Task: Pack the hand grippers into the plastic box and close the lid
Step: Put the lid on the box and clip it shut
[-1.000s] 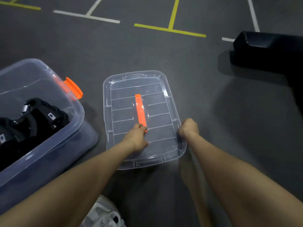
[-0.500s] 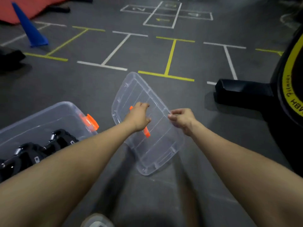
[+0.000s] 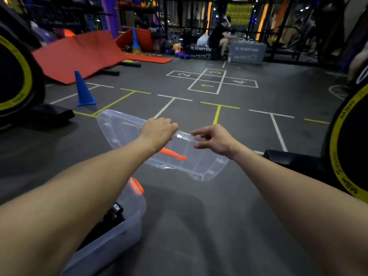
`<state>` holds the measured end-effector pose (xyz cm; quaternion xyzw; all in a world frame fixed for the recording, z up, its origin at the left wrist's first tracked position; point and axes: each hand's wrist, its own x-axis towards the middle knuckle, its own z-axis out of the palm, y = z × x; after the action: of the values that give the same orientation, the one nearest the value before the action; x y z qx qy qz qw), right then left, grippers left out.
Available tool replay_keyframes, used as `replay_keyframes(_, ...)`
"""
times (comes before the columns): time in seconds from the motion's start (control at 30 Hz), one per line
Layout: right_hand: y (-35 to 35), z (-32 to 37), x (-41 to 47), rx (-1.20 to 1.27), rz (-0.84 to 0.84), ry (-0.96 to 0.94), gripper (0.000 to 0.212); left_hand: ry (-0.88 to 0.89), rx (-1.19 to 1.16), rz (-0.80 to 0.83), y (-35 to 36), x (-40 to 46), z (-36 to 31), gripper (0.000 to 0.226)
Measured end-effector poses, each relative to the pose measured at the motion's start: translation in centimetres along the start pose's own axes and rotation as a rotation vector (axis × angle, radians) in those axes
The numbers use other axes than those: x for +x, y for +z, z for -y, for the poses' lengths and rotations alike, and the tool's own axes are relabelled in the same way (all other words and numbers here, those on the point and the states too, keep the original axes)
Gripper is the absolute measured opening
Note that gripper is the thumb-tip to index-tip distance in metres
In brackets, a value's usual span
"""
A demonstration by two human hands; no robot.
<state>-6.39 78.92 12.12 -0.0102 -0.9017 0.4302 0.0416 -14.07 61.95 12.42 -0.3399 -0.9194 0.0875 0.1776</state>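
1. While both hands hold it off the floor, the clear lid (image 3: 127, 132) tilts, its far edge raised toward 12 o'clock.
2. Left hand (image 3: 159, 132) has its grip clenched on the lid's upper rim; right hand (image 3: 214, 139) pinches the same rim at 3 o'clock from it.
3. An orange handle (image 3: 173, 153) shows through the lid below the hands.
4. At 7 o'clock, the plastic box (image 3: 127, 222) sits open on the floor with an orange latch (image 3: 136, 185); black hand grippers (image 3: 114, 216) lie inside.
5. A blue cone (image 3: 83, 90) stands at 10 o'clock.
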Motion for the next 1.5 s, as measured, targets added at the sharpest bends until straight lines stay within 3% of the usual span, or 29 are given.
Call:
replay_keyframes(0.23, 7.5, 6.0, 2.7, -0.083, 0.249, -0.165, 0.028, -0.151, 0.097, -0.12, 1.4, -7.9, 8.0, 0.014)
replay_keyframes(0.4, 14.2, 7.7, 4.6, -0.236, 0.315, -0.273, 0.038, -0.198, -0.206, 0.242, 2.6, -14.4, 12.7, 0.046)
replay_keyframes(0.53, 19.3, 8.1, 5.5, -0.331, 0.401, -0.339, 0.043, -0.306, -0.391, 0.339, 5.1, -19.3, 14.4, 0.048)
replay_keyframes(0.63, 22.5, 8.0, 5.5, -0.217, 0.477, -0.258, 0.038, -0.403, -0.425, 0.363, 6.9, -21.9, 14.4, 0.048)
replay_keyframes(0.73, 25.0, 6.9, 4.9, -0.4, 0.535, -0.352, 0.038, -0.467, -0.485, 0.417, 9.0, -24.1, 13.3, 0.053)
replay_keyframes(0.97, 26.9, 4.0, 2.8, -0.358, 0.63, -0.283, 0.047, -0.579, -0.582, 0.465, 11.3, -26.7, 10.8, 0.056)
replay_keyframes(1.37, 27.8, 0.8, 1.1, -0.376, 0.699, -0.208, 0.04, -0.521, -0.557, 0.573, 12.3, -28.4, 7.4, 0.057)
replay_keyframes(1.43, 27.4, 1.1, 1.4, -0.356, 0.69, -0.191, 0.034, -0.531, -0.589, 0.58, 12.2, -28.1, 8.0, 0.045)
replay_keyframes(1.5, 26.8, 1.0, 1.9, -0.309, 0.598, -0.158, 0.032, -0.556, -0.593, 0.556, 12.4, -27.5, 8.7, 0.046)
